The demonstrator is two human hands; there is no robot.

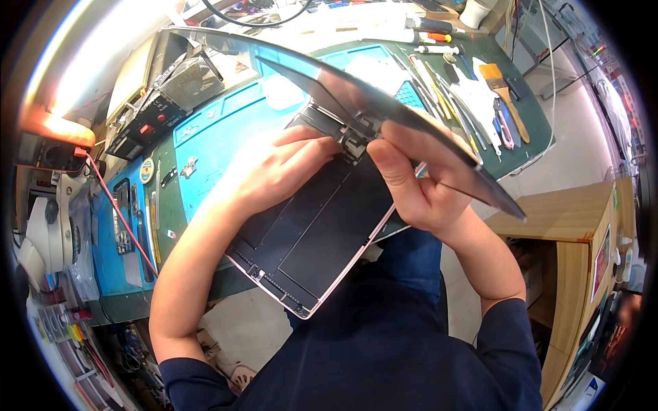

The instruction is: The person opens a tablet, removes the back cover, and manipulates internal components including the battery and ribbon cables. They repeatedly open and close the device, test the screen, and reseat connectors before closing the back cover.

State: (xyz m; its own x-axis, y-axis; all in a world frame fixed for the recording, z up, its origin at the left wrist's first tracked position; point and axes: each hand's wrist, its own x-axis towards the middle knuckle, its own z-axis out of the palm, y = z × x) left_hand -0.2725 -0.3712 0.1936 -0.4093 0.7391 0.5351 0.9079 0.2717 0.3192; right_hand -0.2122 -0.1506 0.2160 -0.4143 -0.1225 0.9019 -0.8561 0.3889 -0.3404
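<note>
An opened tablet lies tilted in front of me, its pink-edged body showing long black battery cells. Its glossy dark screen panel is raised at an angle above the body and mirrors my right hand. My left hand bends over the left side of the body, fingers together, with the tips at a small metal connector area. Whatever lies under those fingertips is hidden. My right hand grips the panel's near edge, thumb pointing up beside the connector area and the other fingers partly hidden.
A blue work mat lies on the green bench. Brushes, tweezers and several slim tools are at the right. A black bench device and an orange-and-black meter with a red lead stand left. A wooden cabinet is right.
</note>
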